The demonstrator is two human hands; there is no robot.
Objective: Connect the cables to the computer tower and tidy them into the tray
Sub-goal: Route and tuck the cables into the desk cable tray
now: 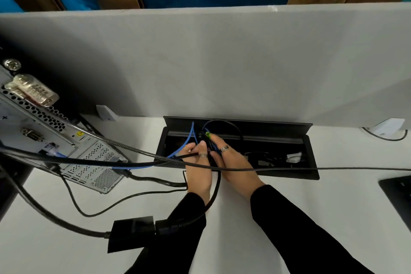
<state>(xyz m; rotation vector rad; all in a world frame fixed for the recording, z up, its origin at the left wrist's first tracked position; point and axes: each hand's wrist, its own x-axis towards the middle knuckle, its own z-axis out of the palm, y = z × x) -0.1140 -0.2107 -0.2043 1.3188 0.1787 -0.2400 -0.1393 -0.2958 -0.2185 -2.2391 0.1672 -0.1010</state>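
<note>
Tray [310,158] — black, lid raised, sunk in the white worktop [244,202] against the grey screen [222,62]; tower [66,151] lies left of it. Left hand [198,173] at the tray's near edge, fingers curled round a black cable [186,156]; blue cable [142,165] runs from tower into tray. Right hand [231,162] — just right of the left, fingers curled over bundled cables inside the tray.

Left hand [198,169] fingers curled, pinching; right hand [233,162] fingers curled, gripping
</note>
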